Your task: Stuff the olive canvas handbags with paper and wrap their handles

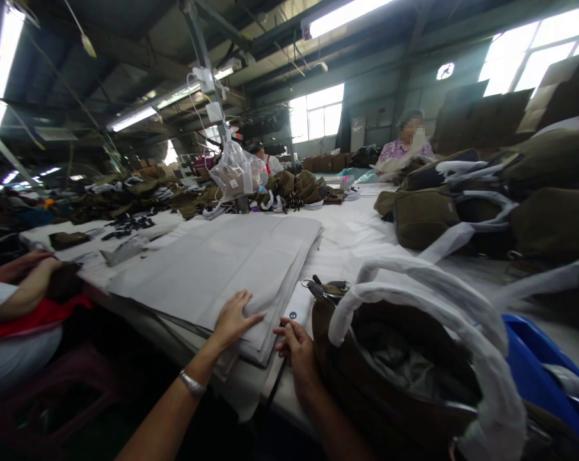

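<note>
My left hand lies on the near right corner of a stack of large white sheets, fingers spread, a silver watch on its wrist. Just right of the stack is my right hand, its fingers curled, with a small dark thing at the fingertips that I cannot make out. Beside that hand stands a dark brown bag, open at the top, its two handles wrapped in white. A small dark round piece lies on white material between the stack and the bag.
A blue bin is at the right, behind the bag. More olive bags are piled at the right. A clear plastic bag hangs from a pole. Someone in red sits at the left, hands on dark fabric; other people are farther back.
</note>
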Demonstrator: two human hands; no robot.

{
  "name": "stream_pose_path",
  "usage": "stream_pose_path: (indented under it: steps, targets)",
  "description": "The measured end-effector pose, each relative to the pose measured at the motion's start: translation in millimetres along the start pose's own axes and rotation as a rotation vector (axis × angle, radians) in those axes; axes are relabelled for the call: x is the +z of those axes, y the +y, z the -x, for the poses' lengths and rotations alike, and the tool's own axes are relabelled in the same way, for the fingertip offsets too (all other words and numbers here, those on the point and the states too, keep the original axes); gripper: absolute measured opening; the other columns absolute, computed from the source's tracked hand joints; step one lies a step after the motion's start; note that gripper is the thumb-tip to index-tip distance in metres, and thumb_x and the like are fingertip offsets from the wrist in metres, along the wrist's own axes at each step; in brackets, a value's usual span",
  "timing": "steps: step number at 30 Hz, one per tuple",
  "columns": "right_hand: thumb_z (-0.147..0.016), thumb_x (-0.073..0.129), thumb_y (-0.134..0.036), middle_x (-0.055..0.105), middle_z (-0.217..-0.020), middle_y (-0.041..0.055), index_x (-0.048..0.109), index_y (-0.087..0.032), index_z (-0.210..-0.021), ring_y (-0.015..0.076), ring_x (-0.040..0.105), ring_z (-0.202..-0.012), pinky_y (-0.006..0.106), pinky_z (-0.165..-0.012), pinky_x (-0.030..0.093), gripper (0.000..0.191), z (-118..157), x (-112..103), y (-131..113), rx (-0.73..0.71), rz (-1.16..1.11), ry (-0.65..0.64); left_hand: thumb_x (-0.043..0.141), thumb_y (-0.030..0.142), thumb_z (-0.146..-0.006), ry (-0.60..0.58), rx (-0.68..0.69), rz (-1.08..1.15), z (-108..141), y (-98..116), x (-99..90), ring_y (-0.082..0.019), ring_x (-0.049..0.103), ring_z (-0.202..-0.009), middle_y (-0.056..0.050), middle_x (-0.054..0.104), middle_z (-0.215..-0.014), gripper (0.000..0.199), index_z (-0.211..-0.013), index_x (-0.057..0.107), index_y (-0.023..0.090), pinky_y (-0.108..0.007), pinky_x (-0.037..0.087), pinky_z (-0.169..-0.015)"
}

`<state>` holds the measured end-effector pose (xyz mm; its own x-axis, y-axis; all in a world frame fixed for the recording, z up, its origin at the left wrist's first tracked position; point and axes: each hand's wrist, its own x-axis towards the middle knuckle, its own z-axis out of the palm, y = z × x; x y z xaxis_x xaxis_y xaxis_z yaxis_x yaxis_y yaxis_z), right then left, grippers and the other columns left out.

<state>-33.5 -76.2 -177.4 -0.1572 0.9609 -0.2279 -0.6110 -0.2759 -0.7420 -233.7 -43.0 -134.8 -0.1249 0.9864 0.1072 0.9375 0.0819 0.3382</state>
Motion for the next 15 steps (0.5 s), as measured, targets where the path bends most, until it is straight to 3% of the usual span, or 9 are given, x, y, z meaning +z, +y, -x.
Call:
stream_pose_path:
  steps: [5, 11, 15]
  targets:
    - [-0.050, 0.086, -0.068, 0.076, -0.079, 0.0072, 0.070, -0.013, -0.100, 0.0101, 0.059, -0.047, 0.020, -0.040, 0.043, 0.076, 0, 2, -1, 0.002, -0.027, 0.002, 0.050, 0.049, -0.088, 0.051, -0.005, 0.101, -2, -10, -14.1, -0.026, 0.058, -0.134, -0.010, 0.066, -0.139, 0.051, -0.119, 0.074, 0.017, -0.036, 0.041, -0.116]
    - [-0.048, 0.088, -0.070, 0.076, -0.081, 0.0085, 0.070, -0.013, -0.101, 0.0124, 0.062, -0.050, 0.021, -0.043, 0.045, 0.080, -2, 0, 2, 0.022, -0.067, 0.001, 0.048, 0.051, -0.086, 0.088, -0.052, 0.221, -9, -10, -34.1, -0.033, 0.064, -0.124, -0.015, 0.073, -0.126, 0.052, -0.109, 0.077, 0.015, -0.045, 0.045, -0.111]
    - [-0.057, 0.081, -0.075, 0.075, -0.104, 0.0150, 0.069, -0.014, -0.110, 0.0232, 0.073, -0.081, 0.031, -0.066, 0.058, 0.082, 1, 0, 1, 0.046, -0.127, -0.013, 0.053, 0.052, -0.086, -0.052, 0.038, 0.317, 18, 8, -50.0, -0.031, 0.062, -0.126, -0.010, 0.070, -0.132, 0.042, -0.095, 0.079, 0.020, -0.041, 0.046, -0.110]
